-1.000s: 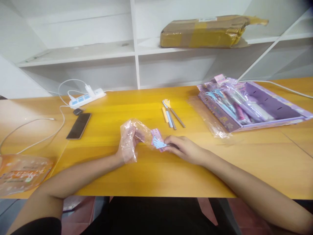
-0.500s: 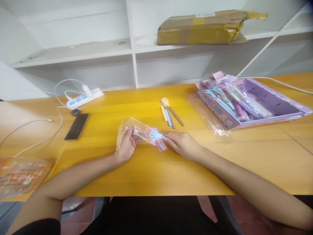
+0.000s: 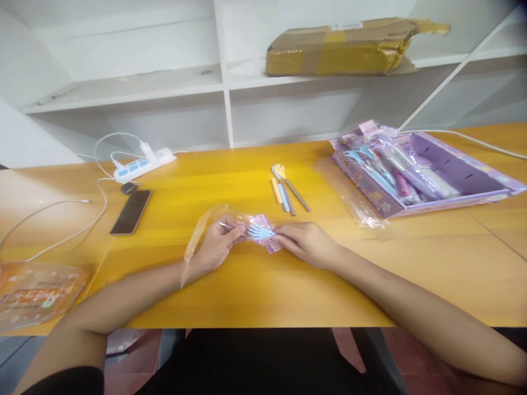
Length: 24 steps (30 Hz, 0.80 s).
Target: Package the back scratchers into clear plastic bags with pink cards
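Observation:
Between my hands is a light blue hand-shaped back scratcher head [image 3: 260,232], its spread fingers pointing left. My right hand [image 3: 307,240] pinches it at the neck; the rest of its handle is hidden. My left hand [image 3: 217,241] is closed on a clear plastic bag [image 3: 196,238], which trails over the wrist and reaches to the scratcher's fingers. A pink printed card [image 3: 273,245] lies behind the blue head, against the bag. Just beyond my hands, blue and yellow back scratchers [image 3: 290,190] with metal stems lie loose on the table.
At right stands a purple display box [image 3: 473,193] with several wrapped scratchers, a clear wrapper [image 3: 366,211] beside it. A phone [image 3: 130,213], power strip [image 3: 145,164] with cables and orange printed bag [image 3: 39,296] lie left. A taped carton [image 3: 329,52] sits on the shelf.
My left hand has moved right along the bag, closer to the blue scratcher head. The bag's loose end now hangs down over my left wrist. My right hand has hardly moved.

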{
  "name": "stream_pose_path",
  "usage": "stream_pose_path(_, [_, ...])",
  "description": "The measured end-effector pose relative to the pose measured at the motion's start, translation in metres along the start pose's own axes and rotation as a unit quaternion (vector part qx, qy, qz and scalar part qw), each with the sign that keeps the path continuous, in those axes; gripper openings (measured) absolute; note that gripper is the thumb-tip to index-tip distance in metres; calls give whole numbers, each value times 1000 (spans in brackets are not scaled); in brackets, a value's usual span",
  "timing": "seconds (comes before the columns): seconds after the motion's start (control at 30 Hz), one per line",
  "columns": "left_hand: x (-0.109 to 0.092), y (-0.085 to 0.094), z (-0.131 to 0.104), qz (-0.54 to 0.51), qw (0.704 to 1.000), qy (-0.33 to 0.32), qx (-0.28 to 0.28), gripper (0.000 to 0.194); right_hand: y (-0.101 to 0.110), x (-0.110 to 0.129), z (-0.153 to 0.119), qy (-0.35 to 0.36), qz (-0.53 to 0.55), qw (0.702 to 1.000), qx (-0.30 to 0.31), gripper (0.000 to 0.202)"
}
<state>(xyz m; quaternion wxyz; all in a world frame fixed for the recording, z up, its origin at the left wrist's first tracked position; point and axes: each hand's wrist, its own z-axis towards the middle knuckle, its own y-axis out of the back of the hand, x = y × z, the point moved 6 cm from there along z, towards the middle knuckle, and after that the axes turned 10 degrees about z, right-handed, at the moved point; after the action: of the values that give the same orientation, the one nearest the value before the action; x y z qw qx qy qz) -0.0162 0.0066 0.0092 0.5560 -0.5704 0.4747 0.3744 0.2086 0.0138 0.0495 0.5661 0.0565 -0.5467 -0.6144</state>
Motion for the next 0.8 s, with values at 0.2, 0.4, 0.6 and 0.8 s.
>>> stream_pose_path(0.2, [6, -3, 1, 86, 993, -19, 75, 29, -6, -7, -3, -22, -4, 1000, -6, 37])
stream_pose_path(0.4, [6, -2, 3, 64, 996, -8, 68, 30, -7, -11, -1, -97, -5, 995, 27, 42])
stream_pose_path(0.6, [-2, 6, 5, -28, 999, -14, -29, 33, 0, -23, 1, -192, -31, 978, 71, 51])
stream_pose_path(0.8, [2, -3, 5, 4, 999, -7, 51, 28, -9, -24, -2, -190, 20, 979, 66, 53])
